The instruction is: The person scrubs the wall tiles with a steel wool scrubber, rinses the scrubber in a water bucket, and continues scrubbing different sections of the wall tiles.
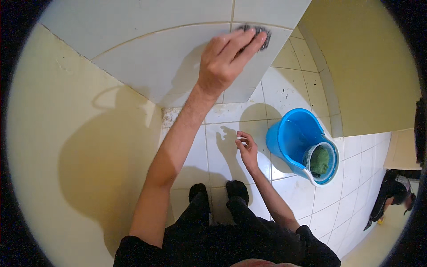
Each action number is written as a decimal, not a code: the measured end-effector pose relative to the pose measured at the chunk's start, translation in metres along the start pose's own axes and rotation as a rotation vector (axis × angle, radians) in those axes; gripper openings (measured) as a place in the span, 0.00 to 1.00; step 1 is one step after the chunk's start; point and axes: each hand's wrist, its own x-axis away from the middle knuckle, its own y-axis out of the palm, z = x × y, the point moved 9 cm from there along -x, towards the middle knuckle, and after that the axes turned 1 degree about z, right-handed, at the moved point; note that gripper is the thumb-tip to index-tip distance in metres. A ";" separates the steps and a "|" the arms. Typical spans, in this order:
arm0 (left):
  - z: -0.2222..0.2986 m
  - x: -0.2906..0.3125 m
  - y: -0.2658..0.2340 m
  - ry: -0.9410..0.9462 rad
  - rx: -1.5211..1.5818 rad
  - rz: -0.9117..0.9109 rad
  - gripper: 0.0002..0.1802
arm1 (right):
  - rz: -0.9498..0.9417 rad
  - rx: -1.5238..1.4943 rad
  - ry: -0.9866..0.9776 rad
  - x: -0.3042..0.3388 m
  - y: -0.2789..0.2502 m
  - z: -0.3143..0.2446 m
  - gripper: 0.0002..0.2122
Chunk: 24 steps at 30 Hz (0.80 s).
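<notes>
Reaching up and forward, my left hand (224, 58) presses a dark grey, mottled scrubbing pad (265, 39) against the white tiled wall (187, 58). The fingertips lie over the pad and hide part of it; it rests just below a grout line, near the wall's right edge. Lower down, my right hand (247, 150) hangs over the floor with its fingers loosely bent and apart, holding nothing. Nearest to it, on the right, stands a blue bucket (284, 142) with a white-rimmed wringer basket (329, 149) and a green cloth or mop head (320, 161) inside the basket.
A cream wall (44, 133) runs along my left, with my shadow on it. Another yellowish wall (369, 66) stands at the right. White floor tiles (222, 147) bear dark specks and grime by the wall corner. Far right, a person in dark clothes (393, 191) bends down.
</notes>
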 end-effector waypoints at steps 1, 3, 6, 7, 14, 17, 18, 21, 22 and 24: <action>0.001 0.012 0.002 -0.020 0.018 -0.015 0.23 | -0.005 0.006 -0.001 0.001 0.002 -0.002 0.15; 0.009 0.049 0.014 -0.030 0.070 -0.207 0.24 | -0.016 0.007 -0.016 -0.001 0.008 -0.008 0.15; 0.019 0.108 0.028 -0.109 0.208 -0.494 0.26 | -0.042 0.046 -0.060 0.007 0.013 -0.030 0.14; 0.025 0.116 0.021 -0.103 0.205 -0.487 0.26 | -0.036 0.109 -0.115 0.010 0.012 -0.044 0.14; 0.015 0.192 0.017 -0.709 0.522 -0.715 0.23 | 0.181 0.250 -0.407 0.005 -0.010 -0.129 0.17; 0.020 0.218 0.010 -0.856 0.595 -0.778 0.22 | 0.187 0.250 -0.432 -0.003 -0.009 -0.139 0.19; 0.022 0.228 0.011 -0.905 0.625 -0.810 0.22 | 0.153 0.228 -0.415 -0.007 -0.008 -0.137 0.20; 0.030 0.243 0.011 -0.926 0.704 -0.855 0.23 | 0.130 0.239 -0.390 -0.012 -0.002 -0.125 0.21; 0.031 0.250 0.013 -0.952 0.756 -0.888 0.23 | 0.125 0.218 -0.356 -0.013 -0.001 -0.117 0.22; 0.034 0.259 0.016 -1.019 0.857 -0.858 0.23 | 0.100 0.212 -0.319 -0.012 0.001 -0.105 0.22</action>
